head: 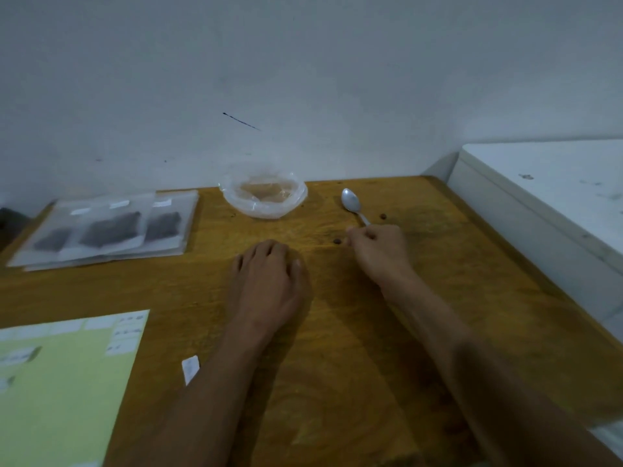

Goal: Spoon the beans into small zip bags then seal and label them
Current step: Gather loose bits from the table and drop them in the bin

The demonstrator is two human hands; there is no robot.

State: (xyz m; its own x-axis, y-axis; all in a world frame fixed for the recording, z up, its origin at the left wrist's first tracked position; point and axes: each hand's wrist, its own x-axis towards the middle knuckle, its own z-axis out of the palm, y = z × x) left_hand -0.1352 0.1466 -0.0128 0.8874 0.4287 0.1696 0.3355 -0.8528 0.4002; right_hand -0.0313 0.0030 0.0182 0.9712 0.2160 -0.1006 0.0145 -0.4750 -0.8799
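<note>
Forearms: both of mine reach up from the near edge across the wooden table (337,382).
Label: one white slip (190,367) lies on the wood just beside my left forearm.
Sheet: a pale yellow-green sheet (64,392) sits at the near left, with a few small white labels along its top edge and right corner; the writing on them is too blurred to read.
Left hand (268,281): it rests palm down on the table, fingers loosely bent, holding nothing.
Right hand (379,246): my fingers are curled in, thumb and forefinger pinched together at the tip near a loose bean; I cannot tell whether anything is between them.
Beans: two small dark red-brown beans lie loose on the wood, one (336,241) just left of my right fingertips, one (383,216) just beyond the knuckles.
Spoon (352,202): a metal spoon lies bowl up, its handle running toward my right hand and hidden behind it.
Bowl (265,193): a clear, crinkled plastic bowl stands by the wall, looking nearly bare inside.
Bags (108,227): three clear zip bags lie overlapping at the far left on a stack of flat bags, each showing a dark mass of beans and a white label near the top.
</note>
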